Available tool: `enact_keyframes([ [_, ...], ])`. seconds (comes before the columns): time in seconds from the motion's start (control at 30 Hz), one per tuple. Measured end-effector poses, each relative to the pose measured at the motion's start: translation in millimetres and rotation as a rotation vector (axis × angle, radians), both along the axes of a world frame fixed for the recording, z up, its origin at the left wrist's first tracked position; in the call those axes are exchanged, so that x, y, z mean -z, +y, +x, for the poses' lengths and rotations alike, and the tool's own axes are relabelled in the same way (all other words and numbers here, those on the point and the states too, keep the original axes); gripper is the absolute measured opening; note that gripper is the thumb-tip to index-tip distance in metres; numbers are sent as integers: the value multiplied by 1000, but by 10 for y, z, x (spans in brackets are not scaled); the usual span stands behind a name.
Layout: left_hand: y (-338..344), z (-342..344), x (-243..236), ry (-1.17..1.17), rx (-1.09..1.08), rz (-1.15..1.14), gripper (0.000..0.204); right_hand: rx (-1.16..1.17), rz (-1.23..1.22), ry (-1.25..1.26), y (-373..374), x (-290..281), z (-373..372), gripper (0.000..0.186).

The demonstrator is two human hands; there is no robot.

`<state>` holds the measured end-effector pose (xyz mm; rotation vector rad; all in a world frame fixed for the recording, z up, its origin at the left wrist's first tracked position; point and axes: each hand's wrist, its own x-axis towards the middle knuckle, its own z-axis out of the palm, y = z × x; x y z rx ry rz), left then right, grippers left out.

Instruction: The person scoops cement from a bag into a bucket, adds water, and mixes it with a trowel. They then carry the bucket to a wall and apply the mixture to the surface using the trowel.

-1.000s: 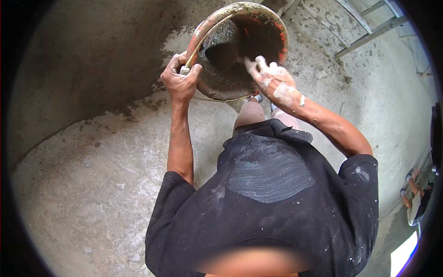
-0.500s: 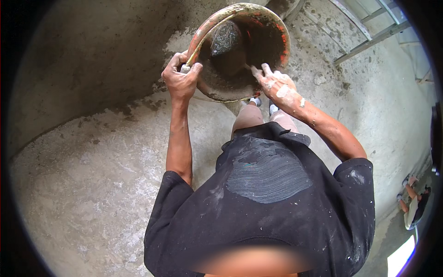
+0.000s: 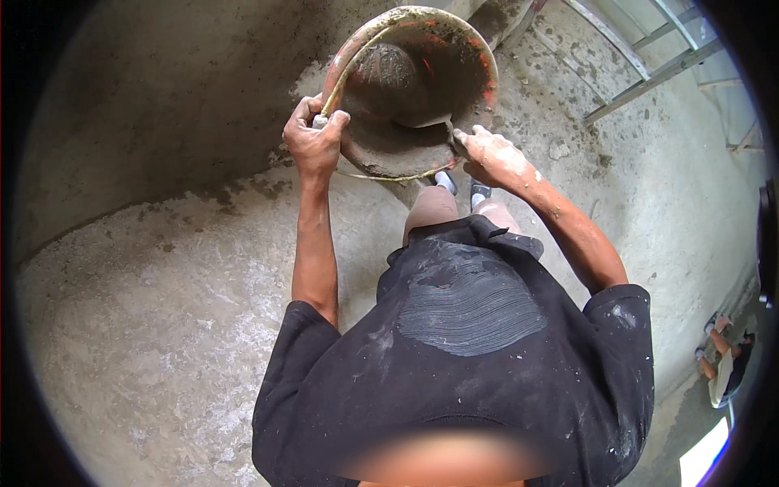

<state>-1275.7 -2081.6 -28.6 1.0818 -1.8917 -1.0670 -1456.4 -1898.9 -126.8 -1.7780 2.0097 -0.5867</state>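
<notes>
Right hand (image 3: 493,157) has shifted slightly down-right, fingers now curled around a trowel-like tool (image 3: 449,128) dipping into the bucket (image 3: 418,14) at upper centre of frame, apparently a firmer hold for working inside it, while left hand (image 3: 312,136), fingers bent, clutches the left rim.

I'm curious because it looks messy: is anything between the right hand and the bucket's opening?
No, nothing visible: the right hand is beside the bucket, its tool reaching inside. The left hand grips the left side.
</notes>
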Motion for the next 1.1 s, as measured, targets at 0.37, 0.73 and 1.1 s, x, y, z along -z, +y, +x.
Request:
enact_keyframes([
  [0.37, 192, -208, -50, -232, 47, -287, 18, 197, 77, 143, -298, 183, 57, 35],
  [0.73, 165, -239, -584, -218, 462, -770, 21, -54, 273, -656, -481, -160, -378, 40],
  [1.1, -87, -289, -908, -277, 480, -746, 17, -30, 521, -1350, -699, -154, -352, 38],
])
